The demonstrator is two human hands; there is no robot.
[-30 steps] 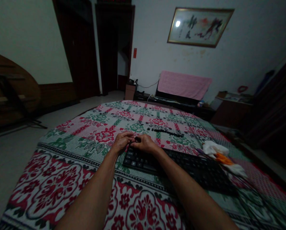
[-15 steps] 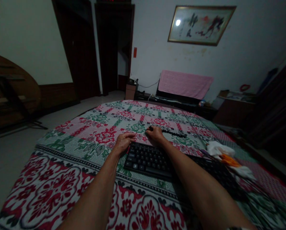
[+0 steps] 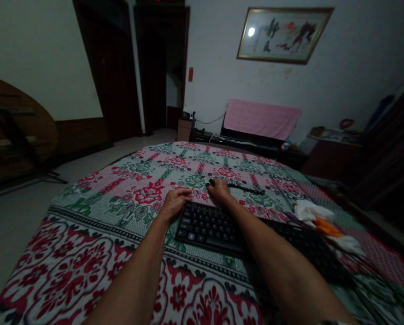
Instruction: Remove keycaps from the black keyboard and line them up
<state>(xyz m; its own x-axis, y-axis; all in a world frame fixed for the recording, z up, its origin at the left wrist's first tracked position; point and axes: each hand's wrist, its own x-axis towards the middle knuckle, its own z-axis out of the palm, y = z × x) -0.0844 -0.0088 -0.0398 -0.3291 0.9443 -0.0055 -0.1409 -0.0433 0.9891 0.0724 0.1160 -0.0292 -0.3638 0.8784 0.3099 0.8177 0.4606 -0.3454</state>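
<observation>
A black keyboard [image 3: 208,228] lies on a flowered cloth, partly covered by my right forearm. My left hand [image 3: 175,201] rests at the keyboard's far left corner, its fingers stretched out towards the right and holding nothing. Beyond the keyboard's far edge, my right hand [image 3: 218,190] is closed, with its fingertips pinched at a small black piece at the left end of a row. That row of small black pieces [image 3: 245,187] runs off to the right along the cloth. The pieces are too small and dark to make out clearly.
Right of my forearm lies a second black keyboard-like thing [image 3: 310,248]. Beside it are a crumpled white bag [image 3: 312,210], an orange bundle [image 3: 327,227] and dark cables. The patterned cloth [image 3: 147,194] covers the broad surface. A round wooden tabletop [image 3: 22,117] leans at the left.
My right hand shifts very slightly at the left end of the row, and more of the black piece shows at its fingertips. My left hand and the keyboard stay in place.
</observation>
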